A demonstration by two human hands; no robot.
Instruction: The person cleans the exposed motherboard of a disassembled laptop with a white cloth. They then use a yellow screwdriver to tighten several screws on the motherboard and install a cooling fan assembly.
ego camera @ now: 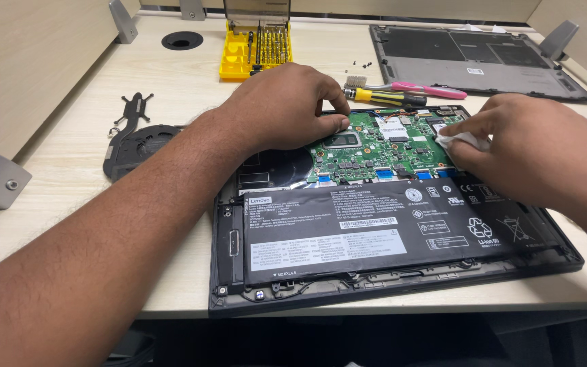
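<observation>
An opened laptop (pixel 229 272) lies on the desk with its green circuit board (pixel 382 153) and long black battery (pixel 375 228) exposed. My left hand (pixel 283 109) rests on the board's upper left corner, its fingertips pinched together near the silver chip (pixel 340 141); whether it holds anything I cannot tell. My right hand (pixel 538 153) presses a small white wipe (pixel 462 141) against the board's right side.
A removed black cooling fan with heat pipe (pixel 134 139) lies left of the laptop. A yellow screwdriver bit case (pixel 254 51) stands at the back. A yellow-handled screwdriver (pixel 382 97), a pink tool (pixel 429 90) and loose screws (pixel 359 65) lie behind the board. The laptop's grey bottom cover (pixel 470 61) sits back right.
</observation>
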